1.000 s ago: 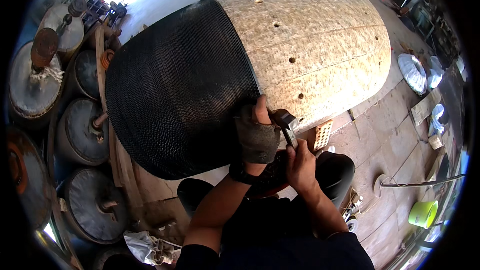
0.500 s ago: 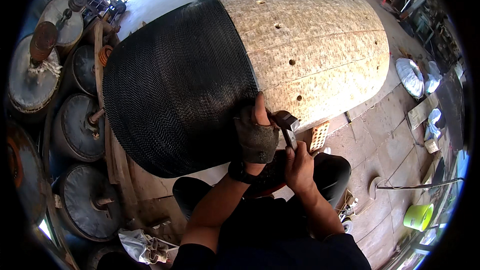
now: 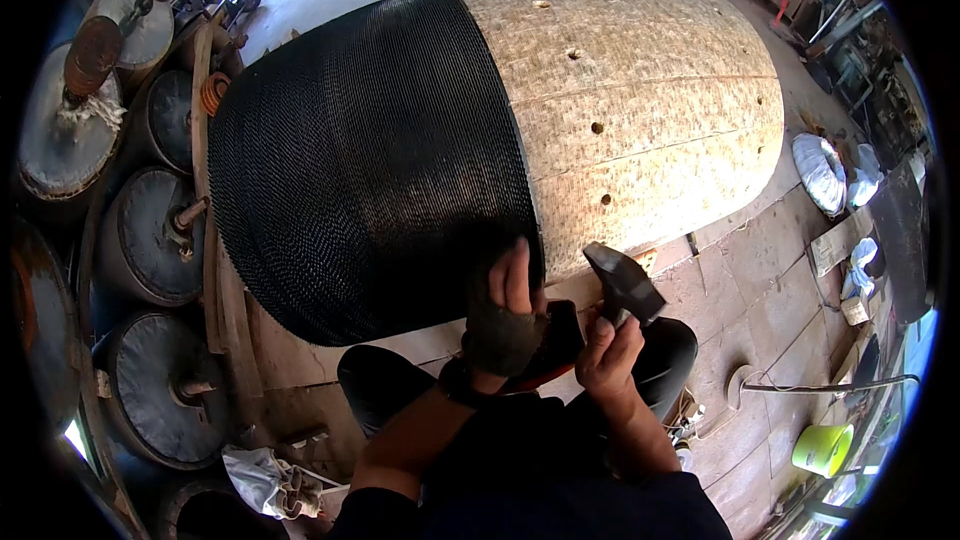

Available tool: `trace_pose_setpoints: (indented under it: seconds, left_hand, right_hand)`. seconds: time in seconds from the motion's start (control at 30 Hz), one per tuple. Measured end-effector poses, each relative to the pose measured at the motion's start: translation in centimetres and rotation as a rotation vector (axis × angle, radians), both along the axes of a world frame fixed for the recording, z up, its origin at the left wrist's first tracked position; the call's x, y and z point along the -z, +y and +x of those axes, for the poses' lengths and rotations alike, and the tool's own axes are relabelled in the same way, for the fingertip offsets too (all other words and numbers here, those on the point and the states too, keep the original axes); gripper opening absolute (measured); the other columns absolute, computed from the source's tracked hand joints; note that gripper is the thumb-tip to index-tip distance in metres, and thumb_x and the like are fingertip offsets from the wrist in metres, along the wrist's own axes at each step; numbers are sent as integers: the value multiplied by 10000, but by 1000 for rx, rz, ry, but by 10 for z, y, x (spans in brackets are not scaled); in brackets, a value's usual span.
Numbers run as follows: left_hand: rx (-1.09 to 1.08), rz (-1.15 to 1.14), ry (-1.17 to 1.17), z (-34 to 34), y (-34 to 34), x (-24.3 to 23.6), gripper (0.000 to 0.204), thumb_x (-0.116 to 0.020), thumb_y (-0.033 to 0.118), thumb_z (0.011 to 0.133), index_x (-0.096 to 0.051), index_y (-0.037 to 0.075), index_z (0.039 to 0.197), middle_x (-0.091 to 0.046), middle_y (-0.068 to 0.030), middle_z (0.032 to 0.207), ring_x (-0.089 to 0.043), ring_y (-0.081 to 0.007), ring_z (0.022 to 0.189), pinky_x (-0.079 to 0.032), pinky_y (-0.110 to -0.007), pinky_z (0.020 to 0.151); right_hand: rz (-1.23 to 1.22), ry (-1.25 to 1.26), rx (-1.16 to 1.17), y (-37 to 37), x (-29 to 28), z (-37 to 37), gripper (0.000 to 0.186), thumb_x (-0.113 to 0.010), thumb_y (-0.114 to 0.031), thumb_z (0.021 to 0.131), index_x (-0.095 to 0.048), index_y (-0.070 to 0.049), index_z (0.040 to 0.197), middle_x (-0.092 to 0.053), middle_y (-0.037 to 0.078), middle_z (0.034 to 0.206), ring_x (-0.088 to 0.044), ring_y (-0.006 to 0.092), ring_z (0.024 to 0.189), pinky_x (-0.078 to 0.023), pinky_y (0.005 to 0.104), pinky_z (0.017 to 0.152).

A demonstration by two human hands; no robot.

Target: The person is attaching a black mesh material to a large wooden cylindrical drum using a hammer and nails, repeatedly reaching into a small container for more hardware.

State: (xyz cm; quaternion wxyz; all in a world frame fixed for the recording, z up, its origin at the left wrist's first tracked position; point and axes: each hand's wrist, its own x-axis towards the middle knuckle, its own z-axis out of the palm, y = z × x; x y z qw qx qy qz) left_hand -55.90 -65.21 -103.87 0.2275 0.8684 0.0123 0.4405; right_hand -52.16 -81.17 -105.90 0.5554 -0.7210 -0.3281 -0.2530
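In front of me lies a large barrel-shaped wooden drum [image 3: 650, 70], with several small holes in its pale surface. Black, finely toothed wire wrapping [image 3: 400, 140] covers its left part, packed in tight rows. My left hand [image 3: 503, 315] wears a dark fingerless glove and rests at the near side of the wrapping, close to its right edge. Its visible fingers stretch upward along the wrapping; the thumb is hard to make out in shadow. My right hand [image 3: 608, 360] grips a hammer [image 3: 625, 283] by its handle, close below the metal head, apart from the drum.
Several round metal-ended rollers with shafts [image 3: 165, 390] stand along the left beside wooden beams [image 3: 205, 190]. A pale crumpled bag [image 3: 265, 480] lies at the lower left. To the right are a white wrapped ring [image 3: 820, 175], a thin metal stand [image 3: 740, 387] and a lime-green bucket [image 3: 822, 450].
The hammer has moved right and down, away from my left hand, and its head has turned. My left hand has lowered slightly, its fingers now lying against the wrapping.
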Motion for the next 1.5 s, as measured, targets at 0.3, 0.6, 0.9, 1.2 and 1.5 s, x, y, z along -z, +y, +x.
trace_pose_setpoints:
  seconds: [0.3,0.6,0.9,1.2,1.5]
  left_hand:
    - [9,244,228,-53,-1,91,518,-707,162,848,-601,51,1343,-587,-100,1228,-584,-332,1093,-477,-451,928]
    - [-130,222,-83,17,11,-9,347,-727,128,865,-670,61,1201,-620,-95,1104,-592,-314,999,-462,-475,873]
    - [-106,258,22,41,8,-30,258,-714,115,802,-648,88,1049,-586,-82,981,-565,-299,922,-460,-457,805]
    - [-179,340,-44,52,8,-39,176,-661,183,789,-561,83,894,-488,-92,861,-535,-294,840,-451,-438,719]
    - [-198,351,-9,45,2,-42,139,-649,179,811,-592,75,884,-495,-110,841,-538,-301,806,-444,-446,704]
  right_hand:
    - [-158,-103,29,4,9,8,241,-530,-133,988,-513,68,1121,-616,246,751,-622,478,654,-485,480,563]
    - [-123,193,85,1,18,0,199,-546,-132,1004,-520,28,1118,-598,251,720,-613,489,646,-471,484,549]
    - [-131,300,26,-5,25,4,193,-561,-139,1010,-525,24,1106,-604,248,729,-619,479,663,-478,477,566]
    - [-273,327,39,0,-1,14,204,-576,-114,986,-531,23,1130,-621,268,790,-641,498,732,-505,499,621]
    - [-263,279,48,-6,-4,10,132,-556,-98,980,-529,1,1063,-622,298,803,-618,533,770,-483,537,609]
